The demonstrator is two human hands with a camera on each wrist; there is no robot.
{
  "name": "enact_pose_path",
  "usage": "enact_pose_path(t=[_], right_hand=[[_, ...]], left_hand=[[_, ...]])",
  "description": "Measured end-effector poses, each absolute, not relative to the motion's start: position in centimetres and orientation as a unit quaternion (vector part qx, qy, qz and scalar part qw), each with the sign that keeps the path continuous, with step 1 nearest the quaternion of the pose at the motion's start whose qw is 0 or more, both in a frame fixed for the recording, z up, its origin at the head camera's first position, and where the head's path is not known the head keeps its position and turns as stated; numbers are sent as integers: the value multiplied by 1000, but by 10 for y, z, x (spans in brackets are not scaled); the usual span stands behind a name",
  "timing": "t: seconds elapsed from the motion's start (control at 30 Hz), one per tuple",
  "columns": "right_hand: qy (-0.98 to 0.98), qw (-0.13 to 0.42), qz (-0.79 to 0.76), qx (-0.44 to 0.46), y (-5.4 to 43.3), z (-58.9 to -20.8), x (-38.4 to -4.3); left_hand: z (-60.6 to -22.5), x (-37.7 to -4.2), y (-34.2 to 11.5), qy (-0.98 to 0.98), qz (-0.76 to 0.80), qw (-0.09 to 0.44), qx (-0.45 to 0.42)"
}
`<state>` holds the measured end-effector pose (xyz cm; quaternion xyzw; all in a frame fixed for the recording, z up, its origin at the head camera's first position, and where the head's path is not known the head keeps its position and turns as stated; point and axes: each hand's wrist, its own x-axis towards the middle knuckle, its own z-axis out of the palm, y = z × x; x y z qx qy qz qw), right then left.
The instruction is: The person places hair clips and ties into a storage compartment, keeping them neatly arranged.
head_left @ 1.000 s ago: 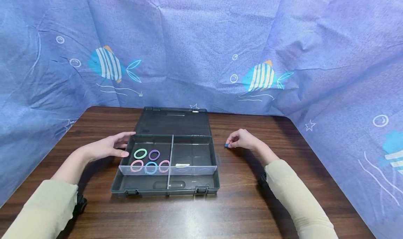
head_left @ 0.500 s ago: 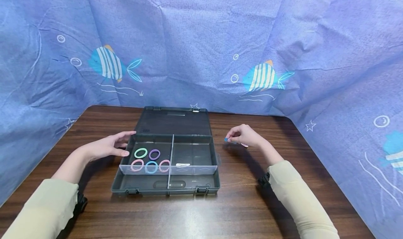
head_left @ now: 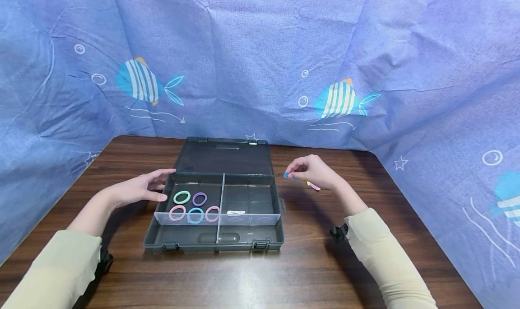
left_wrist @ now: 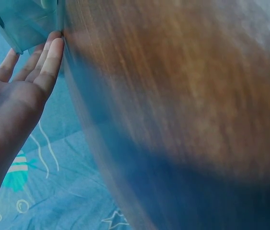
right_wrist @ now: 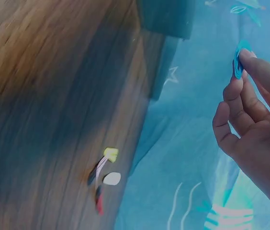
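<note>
My left hand (head_left: 136, 191) rests at the left side of a dark, see-through divided box (head_left: 196, 248), its fingers extended and its thumb at the rim. In the left wrist view, the fingertips touch the box's corner. Right of the box, my right hand (head_left: 316, 171) holds a small blue hair clip (right_wrist: 238, 62) between thumb and fingers, above the table. Inside the upper left compartment lie several hair ties: green (head_left: 181, 203), purple, pink and blue. A white hair clip (head_left: 235, 213) lies in the upper right compartment.
More small clips (head_left: 313, 186) lie on the table below my right hand; the right wrist view shows yellow, white (right_wrist: 112, 178) and red parts. The box lid (head_left: 225, 157) lies folded back behind it. A blue fish-print cloth (head_left: 260, 65) hangs behind the brown table (head_left: 325, 264).
My right hand has lifted the blue hair clip off the table and moved slightly up and left, uncovering another clip beneath. My left hand has stayed at the box.
</note>
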<state>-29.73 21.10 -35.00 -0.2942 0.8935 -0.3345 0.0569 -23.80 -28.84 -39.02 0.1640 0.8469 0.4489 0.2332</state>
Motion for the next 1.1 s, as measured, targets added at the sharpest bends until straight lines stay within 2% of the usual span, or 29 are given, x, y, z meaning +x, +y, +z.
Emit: enact_pose_path(t=[0.33, 1.1], right_hand=[[867, 9, -369, -335, 186, -343, -289], [846, 18, -357, -396, 131, -350, -282]], left_hand=[[-390, -238, -289, 849, 447, 232, 162], [-391, -239, -290, 847, 448, 232, 165]])
